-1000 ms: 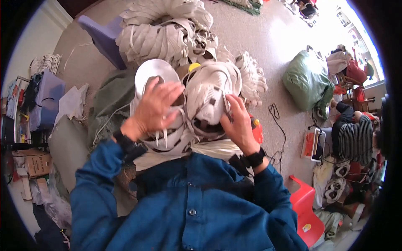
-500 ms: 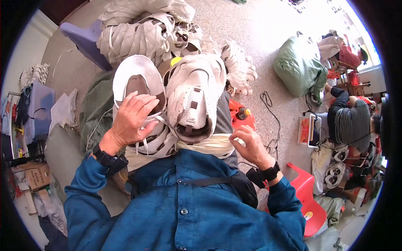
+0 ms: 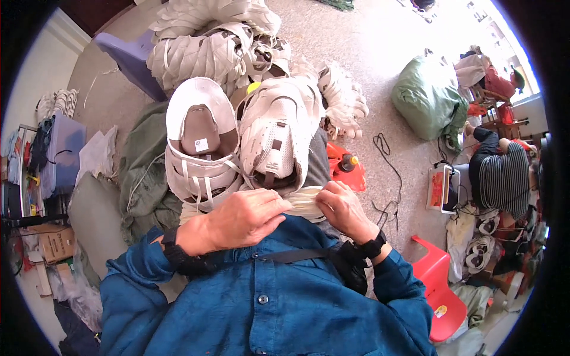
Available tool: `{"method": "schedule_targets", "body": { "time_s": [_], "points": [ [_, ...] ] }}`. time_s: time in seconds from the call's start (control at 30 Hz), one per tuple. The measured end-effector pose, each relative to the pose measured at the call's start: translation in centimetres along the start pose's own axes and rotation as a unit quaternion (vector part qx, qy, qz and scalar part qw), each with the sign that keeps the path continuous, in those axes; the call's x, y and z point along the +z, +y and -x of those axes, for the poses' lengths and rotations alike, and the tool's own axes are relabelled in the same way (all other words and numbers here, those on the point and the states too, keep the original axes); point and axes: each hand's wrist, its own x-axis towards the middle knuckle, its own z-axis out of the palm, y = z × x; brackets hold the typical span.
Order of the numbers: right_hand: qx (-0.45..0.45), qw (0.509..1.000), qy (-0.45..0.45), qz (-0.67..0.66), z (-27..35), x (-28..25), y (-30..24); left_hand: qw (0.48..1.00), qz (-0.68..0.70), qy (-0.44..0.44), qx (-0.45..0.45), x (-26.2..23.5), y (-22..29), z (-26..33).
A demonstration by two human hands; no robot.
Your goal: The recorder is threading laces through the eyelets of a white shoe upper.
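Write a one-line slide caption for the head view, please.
Left hand and right hand close together at a cream bundle of thin strands, beside pale beige fabric shoe uppers.

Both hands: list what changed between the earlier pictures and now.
The left hand has moved down and right from over the white-lined shoe to the bundle of cream strands. The right hand, at the neighbouring shoe a second ago, has come down to the same bundle; whether either grips a strand is unclear. The red plastic stool and green sack stayed put.
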Motion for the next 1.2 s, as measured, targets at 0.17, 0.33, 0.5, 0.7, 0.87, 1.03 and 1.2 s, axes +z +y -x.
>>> {"method": "schedule_targets", "body": {
  "time_s": [0.17,0.33,0.5,0.7,0.87,1.03,1.2],
  "points": [
    [0.014,0.998,0.013,-0.054,0.5,-0.6,-0.4,0.996,0.067,-0.044,-0.038,1.6,-0.5,-0.3],
    [0.193,0.876,-0.058,-0.439,0.3,-4.2,-3.9,0.978,0.200,-0.048,-0.043,3.1,-0.3,-1.9],
    [0.182,0.856,0.019,-0.483,0.1,-8.9,-3.9,0.891,0.382,-0.099,-0.225,1.3,-0.2,-1.7],
    [0.222,0.871,-0.068,-0.433,1.7,-8.7,-2.8,0.919,0.275,0.170,-0.225,-9.6,3.4,-3.1],
    [0.132,0.768,0.097,-0.619,2.8,-9.8,-1.1,0.967,0.003,0.163,-0.195,-11.7,2.3,-0.5],
    [0.069,0.634,0.210,-0.741,4.7,-10.3,1.6,0.957,-0.142,0.020,-0.253,-8.5,0.9,4.2],
    [0.025,0.552,0.231,-0.801,4.6,-9.5,2.9,0.944,-0.209,-0.064,-0.247,-5.0,0.5,7.3]
  ]
}}
